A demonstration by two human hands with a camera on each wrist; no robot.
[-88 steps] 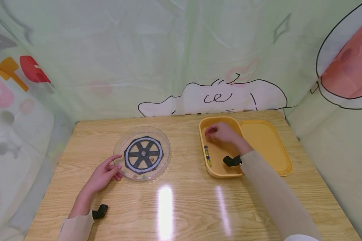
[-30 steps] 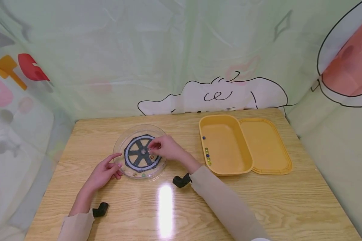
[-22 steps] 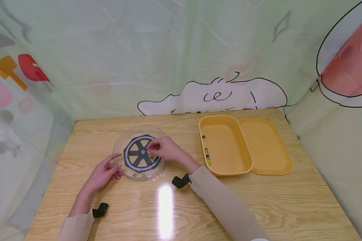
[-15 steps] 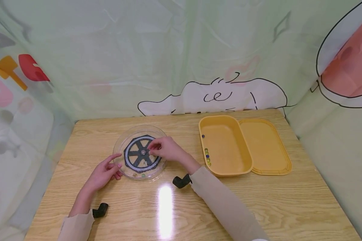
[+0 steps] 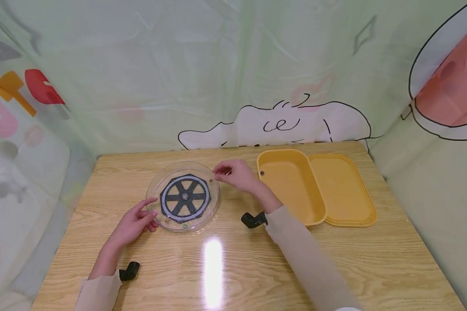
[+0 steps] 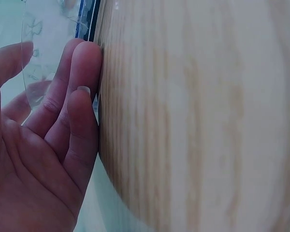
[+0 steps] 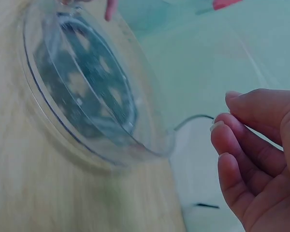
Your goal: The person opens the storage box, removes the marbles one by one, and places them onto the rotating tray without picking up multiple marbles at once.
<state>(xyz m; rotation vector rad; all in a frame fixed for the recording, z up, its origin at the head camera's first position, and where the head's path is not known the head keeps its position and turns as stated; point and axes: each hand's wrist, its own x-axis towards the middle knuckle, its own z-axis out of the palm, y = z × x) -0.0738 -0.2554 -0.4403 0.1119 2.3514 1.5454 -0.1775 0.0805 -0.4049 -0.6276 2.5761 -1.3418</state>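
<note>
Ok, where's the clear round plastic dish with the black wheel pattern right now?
In the head view the clear round dish sits left of centre on the wooden table, between the left hand touching its near-left rim and the right hand.

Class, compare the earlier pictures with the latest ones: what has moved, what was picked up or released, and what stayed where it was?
The right hand went from the yellow box to the middle of the clear round dish, then drew back to the dish's far right rim, nothing visible in its fingers. The left hand stayed resting at the dish's left edge. Dish, box and lid did not move.
</note>
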